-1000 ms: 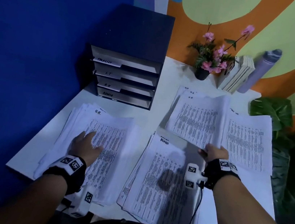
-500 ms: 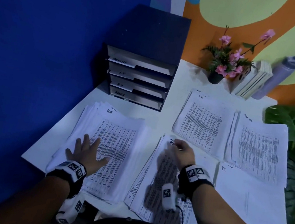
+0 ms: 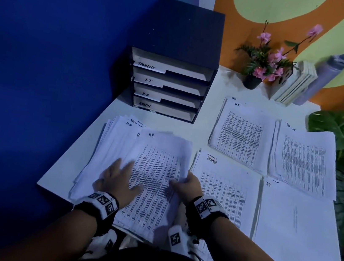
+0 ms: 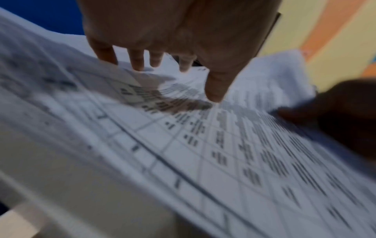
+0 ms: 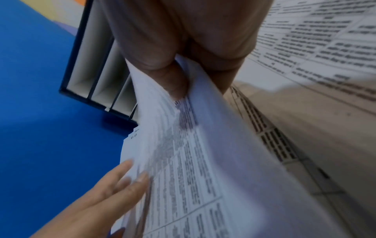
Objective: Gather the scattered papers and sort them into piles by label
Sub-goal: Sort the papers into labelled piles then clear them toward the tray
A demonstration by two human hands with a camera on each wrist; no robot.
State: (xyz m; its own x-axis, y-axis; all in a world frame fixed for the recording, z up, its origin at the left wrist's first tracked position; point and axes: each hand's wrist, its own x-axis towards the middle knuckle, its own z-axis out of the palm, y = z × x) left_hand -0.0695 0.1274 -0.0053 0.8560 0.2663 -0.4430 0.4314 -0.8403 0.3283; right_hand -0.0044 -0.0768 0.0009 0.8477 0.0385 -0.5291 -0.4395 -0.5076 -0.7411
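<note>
— How are the hands placed?
— The left hand (image 3: 118, 181) is laid flat, fingers spread, on the unsorted stack (image 3: 120, 145) at the counter's (image 3: 215, 83) left side. The stack's top sheet (image 3: 156, 172), marked H.R., is pinched at its right edge by the right hand (image 3: 187, 184).
— And the sorted piles?
— Four are seen to the right: ADMIN pile (image 3: 224, 188), I.T. pile (image 3: 299, 225), H.R. pile (image 3: 243, 136), tasklist pile (image 3: 304, 160).

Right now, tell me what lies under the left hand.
The left hand rests flat on the unsorted stack; its top sheet reads H.R. Lower sheets show only edges; their labels are mostly covered.
</note>
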